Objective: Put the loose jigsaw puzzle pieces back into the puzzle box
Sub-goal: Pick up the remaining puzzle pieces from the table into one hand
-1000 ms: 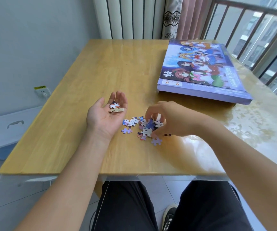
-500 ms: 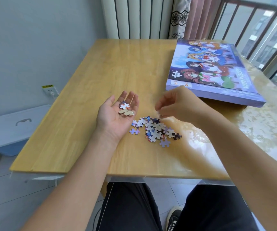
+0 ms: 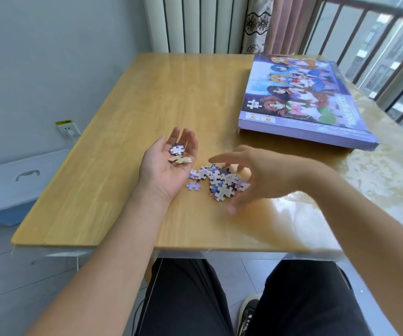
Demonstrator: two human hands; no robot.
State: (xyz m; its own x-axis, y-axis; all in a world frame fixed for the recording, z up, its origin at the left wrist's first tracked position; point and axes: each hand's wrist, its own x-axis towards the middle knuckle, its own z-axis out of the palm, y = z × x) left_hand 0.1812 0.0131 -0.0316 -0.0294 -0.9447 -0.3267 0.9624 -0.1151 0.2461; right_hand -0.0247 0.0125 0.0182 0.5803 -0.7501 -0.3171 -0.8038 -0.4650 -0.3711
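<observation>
On the table (image 3: 127, 112), the person's left hand (image 3: 169, 166), flat and open, is carrying a few pieces (image 3: 178, 154) while the right hand (image 3: 251, 175), fingers spread and gripping nothing, is reaching over the little pile (image 3: 219, 181), so scooping more and opening the closed puzzle box (image 3: 299, 100) likely come next.

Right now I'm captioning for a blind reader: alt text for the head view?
Left hand lies palm-up cradling two puzzle pieces; the blurred right hand spreads over a loose pile on the wooden table. The closed puzzle box sits beyond.

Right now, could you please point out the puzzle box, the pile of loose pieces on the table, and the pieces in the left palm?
puzzle box (image 3: 299, 93): head view, middle of the printed lid.
pile of loose pieces (image 3: 219, 181): head view, centre of the heap.
pieces in the left palm (image 3: 179, 155): head view, between the two pieces.
</observation>
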